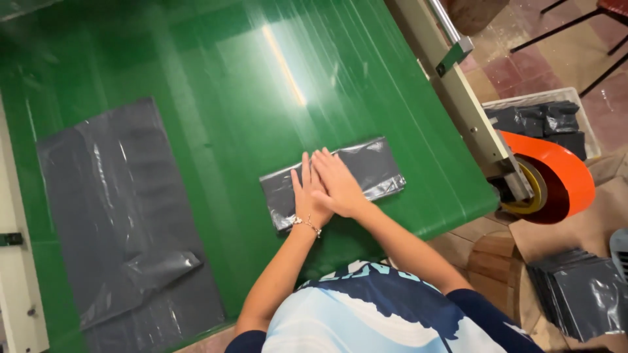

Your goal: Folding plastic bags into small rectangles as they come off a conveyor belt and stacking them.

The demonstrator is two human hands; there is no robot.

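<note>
Plastic, grey and glossy: a folded grey plastic bag (340,180) lies near the middle of the green belt (216,78), close to the edge nearest me. From its sheen and soft creases I judge it light, limp and slippery, likely to slide on the smooth belt and to spring open unless pressed flat. Pinching a folded edge or a corner looks like the surest way to lift it; the flat face offers nothing to grip.

My left hand (307,199) and right hand (337,183) both lie flat on the bag, palms down, fingers straight and held together, the right partly overlapping the left. Neither hand grips anything; they only press on the plastic.

To my left, a large unfolded grey sheet (124,216) is spread on the belt, well apart from the folded bag. To my right, beyond the belt's frame, I see an orange roll (556,176), a crate of folded bags (543,121) and a stack of folded bags (579,291).
</note>
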